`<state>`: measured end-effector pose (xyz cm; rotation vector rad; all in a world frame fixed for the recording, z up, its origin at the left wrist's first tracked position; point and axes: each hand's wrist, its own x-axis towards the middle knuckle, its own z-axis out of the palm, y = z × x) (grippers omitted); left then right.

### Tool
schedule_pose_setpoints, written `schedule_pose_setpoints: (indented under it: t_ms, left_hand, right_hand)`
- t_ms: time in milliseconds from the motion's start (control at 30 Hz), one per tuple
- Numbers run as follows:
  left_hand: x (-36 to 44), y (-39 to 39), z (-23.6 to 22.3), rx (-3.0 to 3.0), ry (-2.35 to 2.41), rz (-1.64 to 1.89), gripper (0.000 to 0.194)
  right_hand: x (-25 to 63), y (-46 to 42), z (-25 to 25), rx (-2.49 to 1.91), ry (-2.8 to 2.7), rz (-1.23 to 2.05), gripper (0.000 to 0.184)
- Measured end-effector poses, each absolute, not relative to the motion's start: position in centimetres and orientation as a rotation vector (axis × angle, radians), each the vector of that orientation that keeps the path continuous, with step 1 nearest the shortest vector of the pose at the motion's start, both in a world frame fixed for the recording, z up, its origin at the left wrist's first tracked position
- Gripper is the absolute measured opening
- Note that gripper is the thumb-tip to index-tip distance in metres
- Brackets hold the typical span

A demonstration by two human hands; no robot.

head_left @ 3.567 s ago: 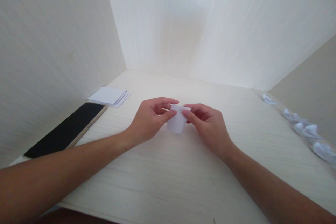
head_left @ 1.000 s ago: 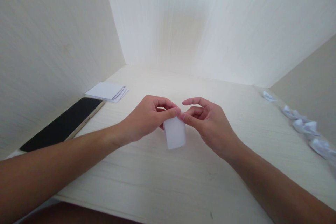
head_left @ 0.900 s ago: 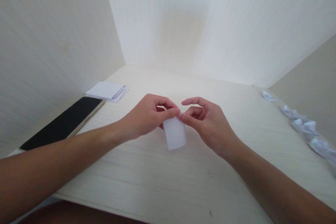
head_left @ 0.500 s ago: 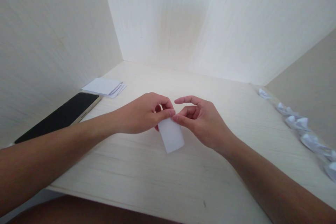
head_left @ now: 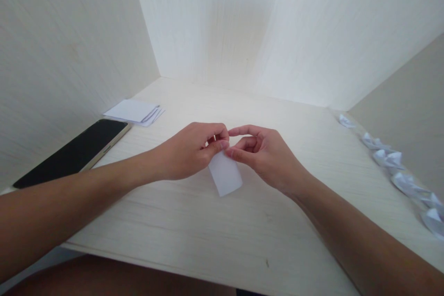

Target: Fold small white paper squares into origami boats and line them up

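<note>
The left hand (head_left: 194, 150) is holding the small white paper (head_left: 225, 175) at its upper edge, with the thumb in front and the fingers curling behind, so they are clamping together on it. The right hand (head_left: 270, 155) is pinching the same edge just beside, with its thumb pressing there; its index finger is stretching over to the left fingers, and the fingertip behind the paper is hiding. The two grips are meeting so closely, I think, because such a thin piece is needing support exactly where it is being worked. The lower part is hanging free toward the person, perhaps so that the eyes are seeing it well; whether it is touching the table (head_left: 166, 231), I cannot tell. On the left, a paper stack (head_left: 130, 110) is lying near the side wall, next to a dark phone (head_left: 72, 152), both probably sitting there for leaving the middle to the hands. Along the right side, folded paper shapes (head_left: 404, 182) are standing in a row, seemingly so that no arm is crushing them
</note>
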<state>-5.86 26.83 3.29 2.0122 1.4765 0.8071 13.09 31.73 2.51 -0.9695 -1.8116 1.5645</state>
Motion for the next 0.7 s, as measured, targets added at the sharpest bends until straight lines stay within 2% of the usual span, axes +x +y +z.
schedule_pose_setpoints:
  t_ms: [267, 533, 700]
  left_hand:
    - [-7.4, 28.0, 4.4, 1.891, 1.628, 1.027, 0.021]
    - [-7.5, 28.5, 4.3, 1.577, 1.51, 1.212, 0.019]
    - [-7.4, 28.5, 3.8, 1.318, 1.315, 1.23, 0.033]
  right_hand:
    - [13.4, 32.3, 2.9, -1.014, -1.86, 1.421, 0.026]
    - [13.8, 33.1, 2.5, -0.996, -1.837, 1.398, 0.024]
    - [14.0, 33.2, 2.5, -0.99, -1.886, 1.34, 0.026]
